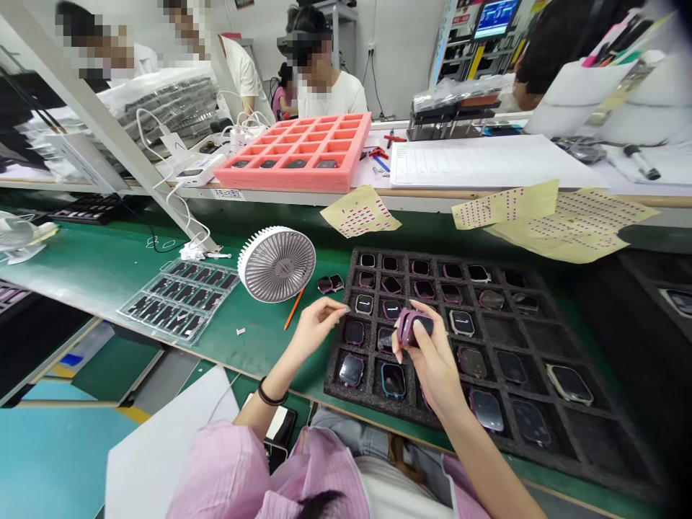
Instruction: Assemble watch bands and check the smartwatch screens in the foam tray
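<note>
Smartwatch (415, 328), light, stiff and slick-faced, sits at one o'clock above the black foam tray (336, 339); my right-hand fingers (419, 344) pinch its edges, my left-hand fingers (336, 308) curl loosely, holding nothing.

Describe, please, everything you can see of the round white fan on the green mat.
The round fan has a white ribbed outer ring around a grey grille of radial slats with a round central hub; it looks like plastic. It stands tilted on its rim on the green mat, its grille facing up and toward the right, with an orange pencil just below it. Whether it is running cannot be told.
</note>
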{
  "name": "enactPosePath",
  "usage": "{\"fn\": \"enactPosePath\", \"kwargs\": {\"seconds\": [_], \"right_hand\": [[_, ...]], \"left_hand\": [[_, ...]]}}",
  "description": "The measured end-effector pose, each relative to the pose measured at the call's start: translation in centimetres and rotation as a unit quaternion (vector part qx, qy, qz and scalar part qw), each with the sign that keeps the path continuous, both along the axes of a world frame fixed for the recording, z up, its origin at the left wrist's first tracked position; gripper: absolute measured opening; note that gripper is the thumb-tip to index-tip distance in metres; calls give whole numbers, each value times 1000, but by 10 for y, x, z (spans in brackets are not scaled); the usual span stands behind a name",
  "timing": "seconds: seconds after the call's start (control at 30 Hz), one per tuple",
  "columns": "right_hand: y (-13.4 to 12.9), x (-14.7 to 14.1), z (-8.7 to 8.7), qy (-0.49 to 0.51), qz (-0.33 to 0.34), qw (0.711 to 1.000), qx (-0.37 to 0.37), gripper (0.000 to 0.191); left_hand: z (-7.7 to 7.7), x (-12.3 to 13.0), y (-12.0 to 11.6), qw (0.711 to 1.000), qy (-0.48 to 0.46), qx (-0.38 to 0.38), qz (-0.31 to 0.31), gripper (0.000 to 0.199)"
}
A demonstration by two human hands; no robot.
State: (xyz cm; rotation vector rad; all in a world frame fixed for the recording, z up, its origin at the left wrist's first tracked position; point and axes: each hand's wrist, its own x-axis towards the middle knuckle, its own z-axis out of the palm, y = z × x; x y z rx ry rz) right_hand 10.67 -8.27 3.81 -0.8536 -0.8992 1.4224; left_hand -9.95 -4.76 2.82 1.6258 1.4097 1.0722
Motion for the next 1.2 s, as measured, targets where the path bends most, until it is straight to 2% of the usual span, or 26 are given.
{"fn": "enactPosePath", "kwargs": {"seconds": [0.07, 0.13, 0.27, 0.47, 0.67, 0.77, 0.87, 0.97, 1.07, 1.13, 1.2], "right_hand": [[0, -1, -1, -16, -9, 1000, 10, 33], [0, -2, -1, -32, -19, 999, 20, 35], [-1, 0, 1, -59, -33, 997, 34, 38], [-3, -1, 5, -118, -63, 990, 52, 39], [-4, -2, 7, -254, -181, 944, 107, 39], [-2, 1, 6, -264, -223, 930, 128, 38], [0, 7, 6, -267, -245, 922, 132, 39], [2, 13, 6, -275, -235, 925, 119, 39], [7, 24, 3, -284, -205, 931, 100, 41], [14, 36, 0, -299, -160, 937, 84, 45], [23, 51, 0, -323, -107, 937, 73, 50]], "left_hand": [[18, 26, -5, 993, -103, 26, -54, 21], [34, 48, -8, 981, -172, 4, -87, 23], [49, 68, -10, 969, -236, -21, -69, 22], [49, 79, -12, 968, -243, 2, -56, 19], [32, 103, -19, 952, -297, 64, -30, 21], [19, 110, -23, 959, -263, 96, -41, 26], [8, 109, -26, 962, -225, 64, -140, 44], [1, 102, -22, 945, -217, 11, -243, 62], [7, 94, -12, 949, -136, 9, -285, 62], [17, 92, -2, 956, -18, 48, -288, 53], [28, 95, 7, 954, 90, 116, -263, 54]]}}
